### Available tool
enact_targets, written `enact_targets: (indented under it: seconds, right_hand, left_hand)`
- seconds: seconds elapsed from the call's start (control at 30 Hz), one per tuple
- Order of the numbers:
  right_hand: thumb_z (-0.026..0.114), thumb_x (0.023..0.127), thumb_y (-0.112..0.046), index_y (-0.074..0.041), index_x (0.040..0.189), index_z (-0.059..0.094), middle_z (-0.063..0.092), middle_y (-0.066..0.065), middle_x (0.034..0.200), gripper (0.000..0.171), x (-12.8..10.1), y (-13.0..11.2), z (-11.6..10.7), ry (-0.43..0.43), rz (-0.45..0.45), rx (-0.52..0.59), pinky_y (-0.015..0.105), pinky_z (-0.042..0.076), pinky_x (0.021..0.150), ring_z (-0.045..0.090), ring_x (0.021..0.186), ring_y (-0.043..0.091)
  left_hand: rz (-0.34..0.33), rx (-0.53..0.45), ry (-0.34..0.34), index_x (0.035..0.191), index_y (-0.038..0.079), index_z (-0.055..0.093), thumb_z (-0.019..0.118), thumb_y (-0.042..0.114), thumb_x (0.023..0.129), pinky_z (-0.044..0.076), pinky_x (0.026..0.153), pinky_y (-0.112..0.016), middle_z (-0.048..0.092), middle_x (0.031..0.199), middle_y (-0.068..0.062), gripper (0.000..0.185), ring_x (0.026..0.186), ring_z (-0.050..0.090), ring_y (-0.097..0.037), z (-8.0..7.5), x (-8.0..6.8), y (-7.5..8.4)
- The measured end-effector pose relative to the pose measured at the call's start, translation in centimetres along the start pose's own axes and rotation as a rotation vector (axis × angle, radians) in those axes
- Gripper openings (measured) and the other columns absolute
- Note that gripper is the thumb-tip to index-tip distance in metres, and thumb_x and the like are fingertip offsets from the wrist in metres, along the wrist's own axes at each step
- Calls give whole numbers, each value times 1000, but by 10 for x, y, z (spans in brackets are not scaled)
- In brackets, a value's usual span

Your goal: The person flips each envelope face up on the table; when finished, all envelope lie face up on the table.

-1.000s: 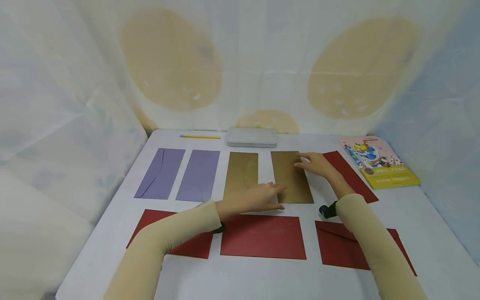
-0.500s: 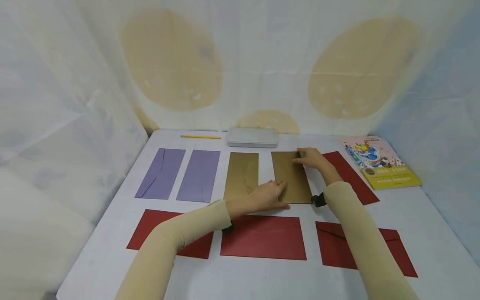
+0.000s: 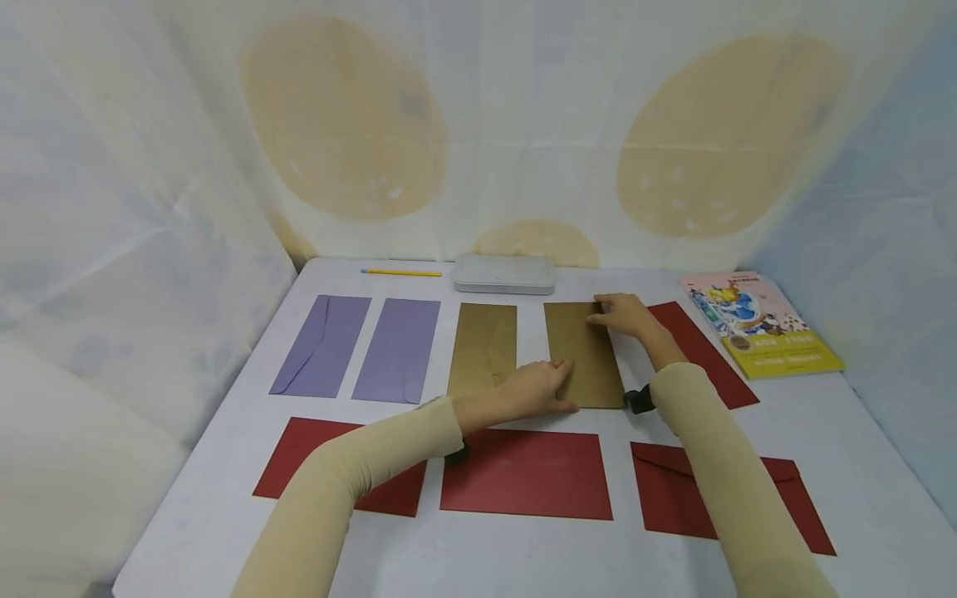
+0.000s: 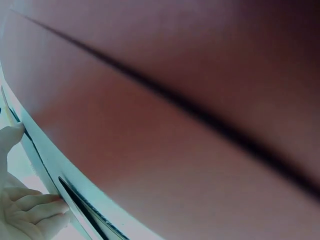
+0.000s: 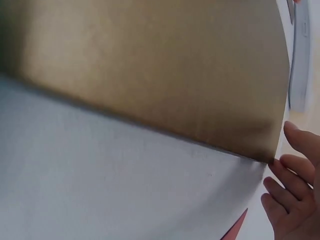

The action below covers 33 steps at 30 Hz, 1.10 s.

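Nearest the person, three red envelopes lie in a row on the white table (image 3: 523, 556); the middle red envelope (image 3: 526, 473) sits just under the left wrist. Just beyond it, the left hand (image 3: 537, 389) rests with straight, relaxed fingers on the near left corner of the right gold envelope (image 3: 583, 353), thumb along its near edge. This envelope lies flat on the table, stretching away from the left hand toward the right hand (image 3: 624, 316). The right hand touches its far right corner with loosely bent fingertips, not gripping it; in the right wrist view the fingers (image 5: 290, 182) meet the corner (image 5: 150, 70) at its edge. To the left of the left hand lies a second gold envelope (image 3: 483, 349), then two purple envelopes (image 3: 359, 346). Just right of the right hand is another red envelope (image 3: 703, 353), and beyond it a picture book (image 3: 763, 322). Farther out from both hands stand a grey tin (image 3: 504, 273) and a yellow pencil (image 3: 400, 272).
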State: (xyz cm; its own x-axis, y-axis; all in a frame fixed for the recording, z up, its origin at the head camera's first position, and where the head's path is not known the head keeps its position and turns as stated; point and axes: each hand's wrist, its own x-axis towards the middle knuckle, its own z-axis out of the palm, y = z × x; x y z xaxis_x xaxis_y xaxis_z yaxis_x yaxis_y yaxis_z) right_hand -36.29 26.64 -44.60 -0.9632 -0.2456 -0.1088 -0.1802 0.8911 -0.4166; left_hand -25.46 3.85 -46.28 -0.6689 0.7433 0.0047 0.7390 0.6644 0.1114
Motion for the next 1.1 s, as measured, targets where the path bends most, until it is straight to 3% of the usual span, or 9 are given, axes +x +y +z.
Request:
enact_targets:
  seconds: [0.27, 0.43, 0.63, 0.83, 1.1]
  right_hand:
    - [61, 95, -31, 5, 140, 45, 45, 31, 138, 60, -8, 3, -15, 56, -49, 97, 60, 36, 100, 41, 127, 49]
    - [63, 93, -41, 1, 141, 47, 46, 27, 139, 66, -15, 4, -24, 58, -64, 146, 58, 36, 101, 43, 127, 46]
    - [63, 94, -38, -1, 143, 45, 45, 22, 143, 64, -26, 3, -31, 45, -70, 233, 56, 34, 104, 41, 131, 42]
    - [63, 95, -26, 2, 144, 41, 41, 23, 145, 60, -42, -1, -38, 36, -101, 340, 54, 35, 104, 38, 132, 43]
    - [66, 92, -36, -10, 146, 44, 43, 13, 147, 64, -46, 11, -35, 86, -81, 463, 51, 37, 104, 39, 134, 35]
  left_hand:
    - [-15, -8, 18, 140, -3, 45, 65, 56, 86, 51, 88, -29, 56, 134, -16, 82, 117, 58, -23, 0, -1, 0]
    - [-28, -24, 22, 139, -4, 46, 66, 57, 85, 49, 90, -28, 56, 134, -16, 84, 118, 58, -22, 1, -3, -2]
    - [-22, -25, 17, 140, -2, 46, 67, 56, 84, 50, 90, -29, 55, 135, -15, 83, 117, 58, -23, 0, -6, -4]
    - [54, -37, 38, 138, -3, 48, 64, 50, 87, 54, 74, -24, 56, 134, -15, 76, 103, 66, -22, 1, -12, -6]
    - [95, -92, 41, 141, -1, 46, 62, 43, 88, 48, 56, -18, 54, 136, -15, 70, 82, 67, -13, -2, -15, -6]
